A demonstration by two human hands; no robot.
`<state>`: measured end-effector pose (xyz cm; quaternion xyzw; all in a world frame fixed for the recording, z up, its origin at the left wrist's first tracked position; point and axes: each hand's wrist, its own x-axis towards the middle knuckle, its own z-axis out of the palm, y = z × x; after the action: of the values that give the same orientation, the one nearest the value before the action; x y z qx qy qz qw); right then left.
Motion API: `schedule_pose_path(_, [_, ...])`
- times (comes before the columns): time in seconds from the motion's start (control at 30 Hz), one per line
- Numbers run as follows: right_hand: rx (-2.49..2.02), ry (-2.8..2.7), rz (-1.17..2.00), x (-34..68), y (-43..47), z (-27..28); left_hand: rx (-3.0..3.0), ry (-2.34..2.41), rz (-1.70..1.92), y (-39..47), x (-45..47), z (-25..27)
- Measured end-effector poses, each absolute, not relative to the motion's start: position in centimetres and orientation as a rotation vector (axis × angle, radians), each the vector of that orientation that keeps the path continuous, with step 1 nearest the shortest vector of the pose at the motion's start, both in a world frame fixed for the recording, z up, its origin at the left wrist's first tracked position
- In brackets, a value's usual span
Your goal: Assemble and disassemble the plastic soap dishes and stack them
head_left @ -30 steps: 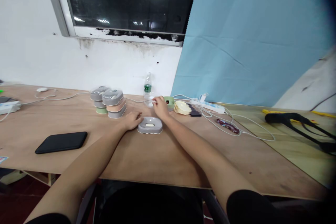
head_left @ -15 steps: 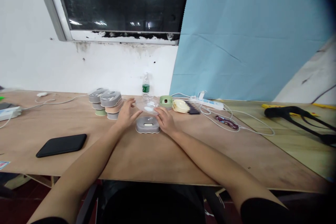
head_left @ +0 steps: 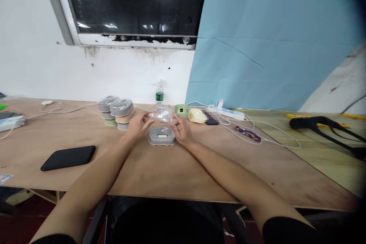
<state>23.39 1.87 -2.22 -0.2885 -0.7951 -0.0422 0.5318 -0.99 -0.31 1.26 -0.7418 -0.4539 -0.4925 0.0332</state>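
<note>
Between my two hands is a clear plastic lid (head_left: 160, 116), raised over the table and seen nearly edge-on. My left hand (head_left: 138, 125) pinches its left end between thumb and fingers. The right end is gripped by my right hand (head_left: 182, 129), fingertips on the rim. Just below and nearer to me, a grey oval box (head_left: 162, 140) with a see-through cover sits on the table, apart from both hands. Behind the lid, close to my right fingers, stands a green container (head_left: 181, 111).
Stacked lidded boxes (head_left: 121, 110) stand left of my left hand. A bottle (head_left: 159, 93) is against the wall. A black phone (head_left: 68, 158) lies at left. Cream-coloured lids (head_left: 197, 116), a power strip (head_left: 231, 113), cables and a dark red wrapped item (head_left: 248, 134) lie at right.
The clear lid has tipped to a flatter angle. My fingers have closed in on its two ends, the right ones more curled than before. The grey box stays put.
</note>
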Motion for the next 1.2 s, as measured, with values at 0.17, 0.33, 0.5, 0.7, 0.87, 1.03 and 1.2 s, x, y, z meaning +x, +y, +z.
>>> schedule_pose_path(0.17, [-0.804,-1.826,0.052,24.0,1.5,-2.2,-2.353,-1.500,-1.327,-0.8,-0.6,1.4])
schedule_pose_path(0.33, [-0.951,-1.885,0.213,24.0,1.7,-1.9,-2.436,-1.608,-1.052,-0.4,-0.8,1.0])
schedule_pose_path(0.5, [-1.136,-2.033,0.400,23.8,2.8,-1.9,-2.725,-1.741,-0.637,0.7,-1.4,0.1])
schedule_pose_path(0.7, [-1.189,-2.051,0.475,24.0,3.5,-2.2,-2.615,-1.846,-0.613,0.8,-1.1,-0.3])
schedule_pose_path(0.87, [-1.142,-2.031,0.604,24.1,4.0,-2.7,-2.586,-1.830,-0.715,0.8,-0.9,-0.2])
schedule_pose_path(1.03, [-1.118,-2.031,0.602,24.1,4.0,-2.8,-2.669,-1.830,-0.812,1.5,-1.5,-0.4])
schedule_pose_path(1.2, [-1.074,-2.108,0.577,24.1,3.5,-2.6,-2.710,-1.838,-0.803,2.4,-2.2,-1.0])
